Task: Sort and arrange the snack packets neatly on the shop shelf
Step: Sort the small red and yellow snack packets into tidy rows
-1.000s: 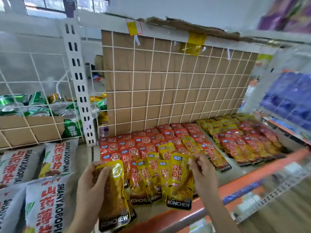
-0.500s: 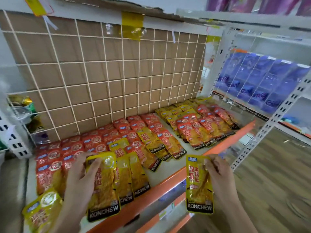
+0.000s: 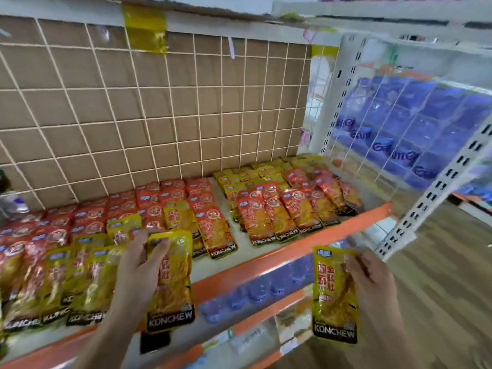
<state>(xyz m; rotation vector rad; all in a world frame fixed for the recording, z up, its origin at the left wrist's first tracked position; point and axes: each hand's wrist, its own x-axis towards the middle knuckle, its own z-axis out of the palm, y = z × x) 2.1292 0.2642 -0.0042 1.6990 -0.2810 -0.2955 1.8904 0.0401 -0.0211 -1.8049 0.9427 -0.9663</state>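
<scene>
Two packets were held nearest the camera. The right grip point(image 3: 370, 283) was closed on the upper right edge of a yellow packet point(image 3: 332, 296), fingers curled onto its front. It held the packet upright in the air, in front of and below the orange edge point(image 3: 266, 265) of the shelf and clear of it. The left grip point(image 3: 141, 265) was closed round the top left corner of a second yellow packet point(image 3: 171, 283), thumb across the front. This one lay at the shelf front with its lower end hanging over the orange edge, and the dark bottom of another packet point(image 3: 154, 340) showed beneath it.

Just left of that hand, a row of yellow packets point(image 3: 80, 283) overlapped side by side along the shelf front. Behind them lay red packets point(image 3: 93, 217) in ranks, with a few yellow ones mixed in. To the right, across a bare strip of shelf, an orange-red group point(image 3: 287, 214) fanned out near the edge, and more yellow ones point(image 3: 239, 179) sat behind it at the back.

Below the edge, blurred blue items point(image 3: 253, 291) filled a lower shelf, and a wooden floor point(image 3: 439, 262) lay to the right. A white wire grid point(image 3: 221, 115) over cardboard point(image 3: 186, 102) closed the back, with yellow tape point(image 3: 145, 30) at the top. Far right, past a white slotted upright point(image 3: 436, 187), stood blue packages point(image 3: 415, 123).
</scene>
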